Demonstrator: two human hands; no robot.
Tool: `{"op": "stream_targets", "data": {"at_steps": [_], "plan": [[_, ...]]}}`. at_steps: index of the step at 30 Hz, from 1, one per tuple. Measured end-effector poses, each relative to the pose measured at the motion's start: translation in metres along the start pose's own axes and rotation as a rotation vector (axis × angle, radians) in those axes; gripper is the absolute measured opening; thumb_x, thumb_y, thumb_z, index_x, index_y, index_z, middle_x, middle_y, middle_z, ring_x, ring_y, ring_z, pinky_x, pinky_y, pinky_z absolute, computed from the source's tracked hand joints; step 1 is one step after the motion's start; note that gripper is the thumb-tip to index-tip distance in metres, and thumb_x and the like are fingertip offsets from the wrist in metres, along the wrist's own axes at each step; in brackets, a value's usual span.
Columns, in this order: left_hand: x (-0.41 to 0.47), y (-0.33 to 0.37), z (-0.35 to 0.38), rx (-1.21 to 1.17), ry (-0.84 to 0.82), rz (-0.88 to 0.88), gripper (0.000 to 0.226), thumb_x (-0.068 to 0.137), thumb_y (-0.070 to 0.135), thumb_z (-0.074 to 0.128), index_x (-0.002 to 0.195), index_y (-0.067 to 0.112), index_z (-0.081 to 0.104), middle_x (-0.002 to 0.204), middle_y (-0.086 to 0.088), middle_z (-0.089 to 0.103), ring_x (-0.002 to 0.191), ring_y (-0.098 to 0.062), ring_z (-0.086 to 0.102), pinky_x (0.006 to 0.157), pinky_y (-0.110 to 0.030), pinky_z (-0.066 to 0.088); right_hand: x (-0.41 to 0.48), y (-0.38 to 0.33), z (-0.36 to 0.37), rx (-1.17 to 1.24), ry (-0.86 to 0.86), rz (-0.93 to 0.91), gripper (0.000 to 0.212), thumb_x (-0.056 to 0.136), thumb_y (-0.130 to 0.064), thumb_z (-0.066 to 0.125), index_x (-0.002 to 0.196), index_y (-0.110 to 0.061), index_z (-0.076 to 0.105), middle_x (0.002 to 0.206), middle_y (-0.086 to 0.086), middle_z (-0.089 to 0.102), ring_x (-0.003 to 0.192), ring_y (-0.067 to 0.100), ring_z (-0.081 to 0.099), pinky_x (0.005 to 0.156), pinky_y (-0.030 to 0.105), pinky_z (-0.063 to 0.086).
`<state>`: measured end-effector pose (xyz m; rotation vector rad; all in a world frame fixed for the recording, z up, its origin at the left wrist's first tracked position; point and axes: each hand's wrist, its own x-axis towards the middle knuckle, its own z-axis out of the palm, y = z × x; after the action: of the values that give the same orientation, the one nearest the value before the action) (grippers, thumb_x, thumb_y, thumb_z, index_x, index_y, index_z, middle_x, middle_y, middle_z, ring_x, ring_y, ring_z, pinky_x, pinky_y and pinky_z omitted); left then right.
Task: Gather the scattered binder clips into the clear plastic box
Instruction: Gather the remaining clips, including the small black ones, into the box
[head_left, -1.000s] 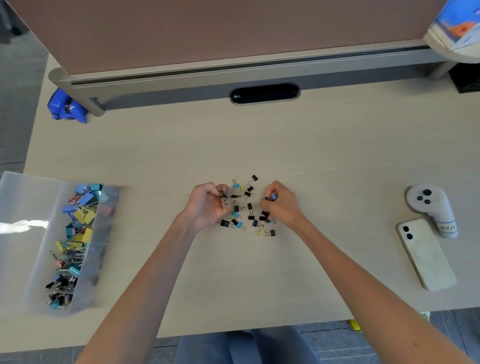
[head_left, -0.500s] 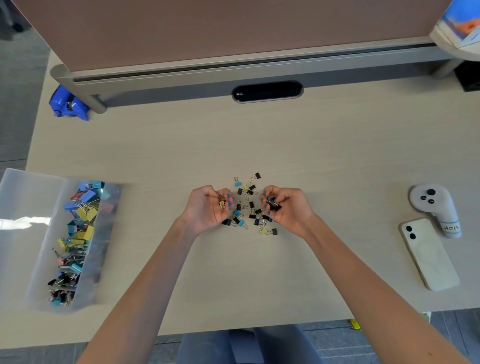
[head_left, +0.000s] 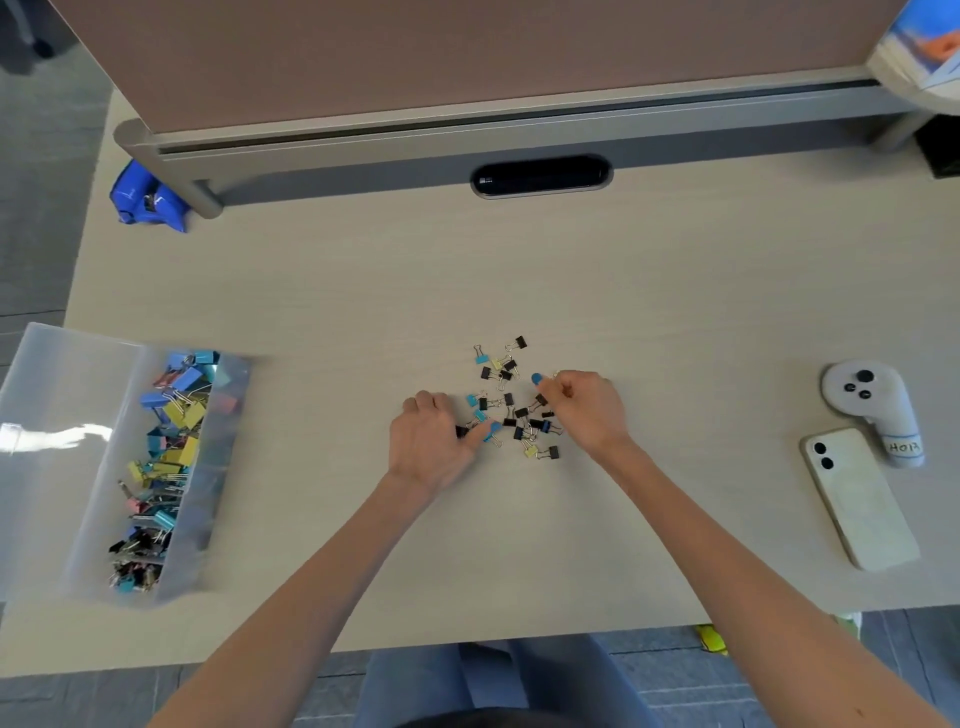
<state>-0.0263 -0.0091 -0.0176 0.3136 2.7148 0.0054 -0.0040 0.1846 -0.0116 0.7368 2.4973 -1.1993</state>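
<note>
Several small binder clips (head_left: 506, 400), black, blue and yellow, lie scattered at the middle of the desk. My left hand (head_left: 431, 441) lies palm down at the pile's left edge, fingers curled, thumb and fingers pinching a black clip (head_left: 460, 430). My right hand (head_left: 589, 410) is at the pile's right edge, palm down with fingers curled, its fingertips pinched together on a small clip above the pile. The clear plastic box (head_left: 93, 519) sits at the desk's left edge and holds many coloured clips (head_left: 166, 447).
A white phone (head_left: 860, 499) lies face down at the right, with a grey controller (head_left: 872, 405) just behind it. A blue stapler (head_left: 148, 200) sits at the back left by the partition's foot (head_left: 171, 156). A cable slot (head_left: 540, 176) is at the back.
Both hands were turned with their cupped fingers showing, holding clips; now they lie palm down at the pile's two edges. The left hand dropped lower and the right moved slightly up.
</note>
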Motion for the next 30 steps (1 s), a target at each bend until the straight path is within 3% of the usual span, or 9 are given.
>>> {"op": "stream_targets", "data": {"at_steps": [2,6,12,14,18,21,26,30], "plan": [[-0.004,0.006,0.008,0.141,0.016,0.004,0.084,0.085,0.076,0.030,0.119,0.001,0.047,0.112,-0.010,0.051,0.099,-0.025,0.049,0.065,-0.030,0.036,-0.004,0.003,-0.001,-0.243,0.072,-0.044,0.044,0.093,-0.049,0.048,0.070,-0.012,0.052,0.064,0.001,0.057,0.065,0.026,0.054,0.057,0.029,0.038],[-0.003,0.013,0.018,0.302,0.040,0.030,0.082,0.085,0.078,0.021,0.113,0.005,0.043,0.106,-0.009,0.049,0.091,-0.023,0.046,0.063,-0.029,0.033,-0.013,0.010,0.003,-0.623,0.117,-0.167,0.052,0.092,-0.062,0.038,0.093,-0.010,0.043,0.080,0.011,0.066,0.076,0.033,0.064,0.058,0.031,0.034],[0.007,0.010,0.017,0.191,0.217,0.053,0.073,0.082,0.075,0.026,0.099,0.008,0.047,0.094,-0.007,0.051,0.082,-0.023,0.048,0.058,-0.029,0.033,-0.017,0.027,0.013,-0.860,0.055,-0.301,0.084,0.081,-0.079,0.033,0.126,-0.008,0.034,0.081,0.003,0.066,0.075,0.023,0.066,0.057,0.029,0.033],[0.008,0.006,0.024,0.186,0.283,0.103,0.073,0.081,0.074,0.026,0.094,0.007,0.050,0.088,-0.008,0.051,0.077,-0.024,0.048,0.055,-0.029,0.034,-0.014,0.030,0.017,-0.911,0.053,-0.406,0.083,0.078,-0.082,0.035,0.119,-0.009,0.039,0.076,0.003,0.064,0.068,0.022,0.064,0.053,0.029,0.032],[0.011,0.001,0.038,0.189,0.349,0.210,0.065,0.086,0.069,0.032,0.097,0.007,0.050,0.087,-0.009,0.051,0.075,-0.024,0.048,0.056,-0.032,0.040,-0.003,0.035,0.024,-1.019,0.190,-0.593,0.069,0.074,-0.078,0.047,0.086,-0.011,0.052,0.049,-0.001,0.050,0.038,0.016,0.049,0.038,0.021,0.022],[0.017,0.003,0.043,0.167,0.378,0.252,0.052,0.093,0.058,0.032,0.098,0.009,0.048,0.088,-0.009,0.050,0.075,-0.024,0.047,0.056,-0.032,0.040,0.005,0.043,0.035,-1.041,0.254,-0.691,0.055,0.084,-0.064,0.036,0.085,-0.013,0.056,0.052,0.001,0.052,0.039,0.017,0.051,0.037,0.021,0.025],[0.029,0.000,0.045,0.172,0.432,0.277,0.041,0.093,0.050,0.038,0.094,0.009,0.045,0.084,-0.008,0.052,0.070,-0.023,0.051,0.051,-0.031,0.041,0.019,0.045,0.036,-1.048,0.291,-0.792,0.047,0.083,-0.055,0.057,0.086,-0.013,0.038,0.048,-0.002,0.050,0.038,0.015,0.050,0.037,0.021,0.024],[0.031,-0.002,0.049,0.130,0.464,0.264,0.043,0.096,0.048,0.034,0.090,0.009,0.050,0.083,-0.006,0.051,0.070,-0.023,0.050,0.052,-0.032,0.040,0.023,0.048,0.038,-1.002,0.322,-0.773,0.046,0.084,-0.055,0.058,0.085,-0.014,0.036,0.048,-0.004,0.050,0.038,0.014,0.052,0.036,0.022,0.026]]}}
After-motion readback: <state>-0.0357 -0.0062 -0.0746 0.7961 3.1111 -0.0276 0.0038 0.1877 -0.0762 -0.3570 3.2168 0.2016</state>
